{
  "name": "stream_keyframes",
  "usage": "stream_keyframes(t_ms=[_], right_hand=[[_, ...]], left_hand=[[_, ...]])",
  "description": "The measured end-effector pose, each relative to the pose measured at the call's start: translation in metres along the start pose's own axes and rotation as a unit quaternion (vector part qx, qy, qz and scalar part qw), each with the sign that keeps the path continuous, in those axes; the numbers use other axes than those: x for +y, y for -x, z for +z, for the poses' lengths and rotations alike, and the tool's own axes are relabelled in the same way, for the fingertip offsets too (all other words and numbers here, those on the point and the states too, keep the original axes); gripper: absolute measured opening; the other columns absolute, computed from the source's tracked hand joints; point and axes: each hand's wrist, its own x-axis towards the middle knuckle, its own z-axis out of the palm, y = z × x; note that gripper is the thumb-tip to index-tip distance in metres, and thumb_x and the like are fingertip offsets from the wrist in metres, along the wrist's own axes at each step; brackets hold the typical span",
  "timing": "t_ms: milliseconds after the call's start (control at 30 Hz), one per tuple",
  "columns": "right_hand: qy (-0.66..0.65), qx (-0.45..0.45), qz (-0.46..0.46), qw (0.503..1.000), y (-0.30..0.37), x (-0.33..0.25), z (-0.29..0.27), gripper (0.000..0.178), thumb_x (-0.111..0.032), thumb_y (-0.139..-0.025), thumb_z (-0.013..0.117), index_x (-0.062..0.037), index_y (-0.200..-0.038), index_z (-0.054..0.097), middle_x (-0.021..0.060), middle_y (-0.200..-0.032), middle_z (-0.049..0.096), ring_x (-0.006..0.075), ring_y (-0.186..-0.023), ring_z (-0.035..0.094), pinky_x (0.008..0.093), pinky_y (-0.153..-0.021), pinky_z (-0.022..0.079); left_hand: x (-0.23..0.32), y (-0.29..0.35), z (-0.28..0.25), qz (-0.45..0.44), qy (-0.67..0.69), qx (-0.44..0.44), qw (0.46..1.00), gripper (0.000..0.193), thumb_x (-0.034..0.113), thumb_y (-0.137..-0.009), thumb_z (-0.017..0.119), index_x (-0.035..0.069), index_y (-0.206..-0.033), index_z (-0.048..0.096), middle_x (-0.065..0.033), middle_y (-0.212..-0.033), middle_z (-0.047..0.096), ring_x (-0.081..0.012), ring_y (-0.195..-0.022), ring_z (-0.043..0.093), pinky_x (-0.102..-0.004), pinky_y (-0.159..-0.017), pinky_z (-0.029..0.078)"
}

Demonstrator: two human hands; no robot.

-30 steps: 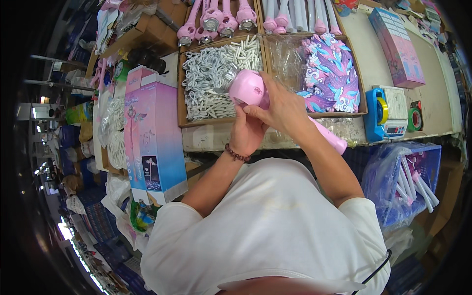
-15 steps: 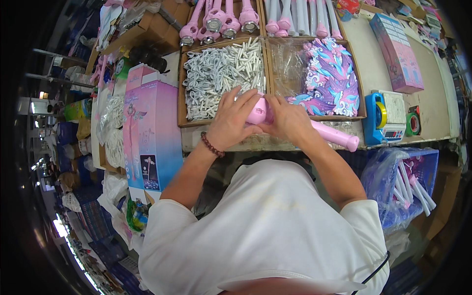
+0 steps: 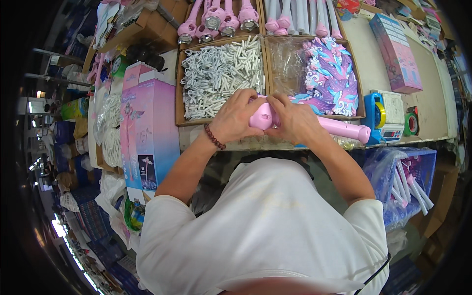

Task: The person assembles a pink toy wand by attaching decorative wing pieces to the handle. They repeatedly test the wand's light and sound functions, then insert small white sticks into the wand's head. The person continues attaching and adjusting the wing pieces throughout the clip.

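Note:
A pink toy wand [image 3: 344, 129] lies across both my hands above the table's front edge, its handle reaching out to the right. My left hand [image 3: 235, 117] curls round the ball-shaped wand head, which has a small slot facing me. My right hand [image 3: 296, 119] grips the wand just behind that head, fingers bent and thumb near the left thumb. Beside my right fingers, purple and blue wing-shaped pieces [image 3: 335, 81] fill part of a cardboard tray. Grey-white looped cords [image 3: 209, 69] and short white sticks [image 3: 241, 61] fill the tray beyond my left hand.
Behind the trays lie several pink wands [image 3: 228, 22] and pale rods [image 3: 300, 17]. A tall printed box [image 3: 152, 128] stands left, another box [image 3: 397, 54] lies right. A blue tape dispenser [image 3: 376, 118] and green tape roll [image 3: 411, 124] sit right; a blue crate [image 3: 388, 196] is below.
The wand has shifted slightly to the right in my hands. Its head has turned, so the slot shows more plainly. Both hands keep their hold.

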Motion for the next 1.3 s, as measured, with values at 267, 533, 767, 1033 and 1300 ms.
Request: stream_keyframes(t_ms=[267,533,767,1033,1300], right_hand=[[0.016,0.023,-0.019,0.999,-0.003,0.004,0.001,0.074,-0.036,-0.064,0.077,-0.0009,-0.120,0.045,0.0138,-0.116,0.055,0.0306,-0.070,0.065,0.0401,-0.058,0.051],[0.010,0.059,-0.059,0.997,-0.005,0.015,0.002,0.069,-0.036,-0.062,0.077,-0.0012,-0.114,0.049,0.0134,-0.104,0.061,0.0307,-0.063,0.063,0.0392,-0.055,0.050],[-0.026,0.024,-0.031,0.999,0.009,0.020,0.005,0.073,-0.037,-0.057,0.079,-0.0024,-0.115,0.051,0.0137,-0.104,0.063,0.0292,-0.065,0.064,0.0387,-0.055,0.051],[-0.008,0.049,-0.044,0.998,0.012,0.026,0.012,0.071,-0.034,-0.058,0.078,-0.0033,-0.114,0.049,0.0118,-0.104,0.062,0.0293,-0.065,0.064,0.0389,-0.053,0.050],[-0.130,0.031,0.040,0.990,0.008,0.029,0.014,0.063,-0.034,-0.061,0.077,-0.0057,-0.111,0.052,0.0113,-0.093,0.063,0.0314,-0.070,0.064,0.0394,-0.059,0.050]], left_hand=[[-0.004,-0.008,-0.005,0.028,-0.008,0.024,0.999,0.066,0.021,-0.055,0.080,0.005,-0.115,0.057,-0.0120,-0.103,0.049,-0.0303,-0.097,0.048,-0.0377,-0.086,0.042],[-0.007,-0.018,-0.001,0.109,-0.032,0.085,0.990,0.060,0.029,-0.055,0.078,0.003,-0.106,0.060,-0.0104,-0.096,0.051,-0.0298,-0.093,0.049,-0.0417,-0.086,0.039],[0.004,-0.018,0.006,0.090,-0.062,0.059,0.992,0.056,0.031,-0.055,0.076,0.005,-0.103,0.060,-0.0101,-0.102,0.052,-0.0300,-0.105,0.047,-0.0494,-0.098,0.033],[0.005,-0.013,0.022,0.056,-0.077,0.068,0.993,0.062,0.029,-0.054,0.078,0.009,-0.110,0.060,-0.0105,-0.114,0.051,-0.0352,-0.118,0.044,-0.0565,-0.103,0.029],[0.009,-0.013,0.014,0.030,-0.137,0.110,0.984,0.062,0.035,-0.061,0.079,0.008,-0.112,0.058,-0.0135,-0.113,0.051,-0.0367,-0.115,0.045,-0.0519,-0.100,0.032]])
